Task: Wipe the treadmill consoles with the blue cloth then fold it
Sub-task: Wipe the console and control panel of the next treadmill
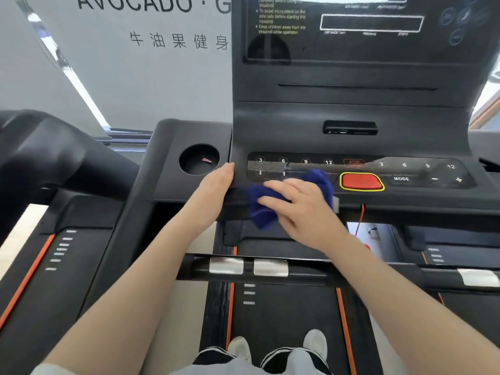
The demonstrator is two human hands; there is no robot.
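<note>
Head view: one blue cloth (266, 209) is pressed flat against the front edge of the treadmill console (351, 115) under the straight fingers of the right hand (300, 207), apparently mid-wipe, just left of the single red stop button (361, 181). The left hand (216, 185) is rested open on the console's edge beside one cup holder (198, 159), seemingly for balance. Two shoes (315, 343) are seen on the belt below.

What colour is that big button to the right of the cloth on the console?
The big button is red with a yellow outline, seen clearly in the head view.
</note>
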